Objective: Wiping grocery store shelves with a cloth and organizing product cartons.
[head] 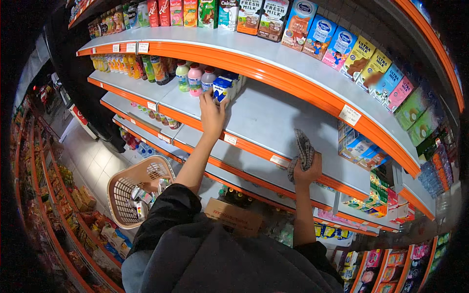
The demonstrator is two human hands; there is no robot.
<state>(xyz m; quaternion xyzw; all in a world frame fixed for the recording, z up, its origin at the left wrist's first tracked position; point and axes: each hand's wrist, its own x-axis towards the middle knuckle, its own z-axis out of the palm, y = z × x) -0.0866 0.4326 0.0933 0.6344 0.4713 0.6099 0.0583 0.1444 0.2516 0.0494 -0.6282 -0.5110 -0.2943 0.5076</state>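
My left hand reaches onto the grey shelf and grips a small blue and white drink carton, fingers on its near face. Behind that carton more of the same kind stand in a row, partly hidden. Just left of it are milk drink bottles: a purple one, a pink one and a whitish one with a green cap. Further right, my right hand holds a crumpled grey checked cloth over the shelf's orange front edge.
Above runs another shelf lined with drink cartons. Blue cartons stand at the right end of my shelf. A beige plastic basket holding several small packs sits on the floor, near a cardboard box. Snack shelves line the left side.
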